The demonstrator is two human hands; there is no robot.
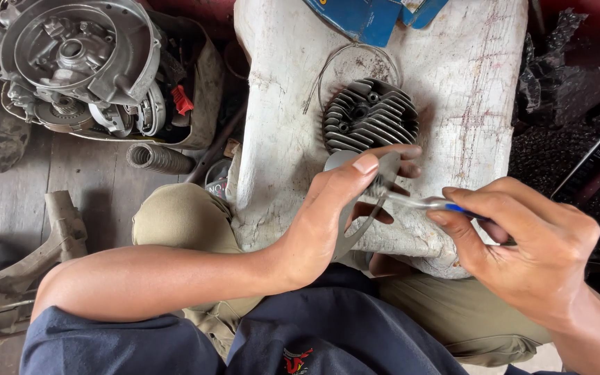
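Left hand at centre, fingers clamped on thin grey gasket. Right hand at 4 o'clock, fingers pinched on blue-handled tool, tip touching gasket. Finned cylinder head at 12 o'clock on white counter, bare, apart from gasket. Judgement: gasket work mid-way, fitting not yet done. Engine casing at 10 o'clock.

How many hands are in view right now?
2: left hand grips a thin metal plate by the finned cylinder head; right hand holds a blue-handled tool.
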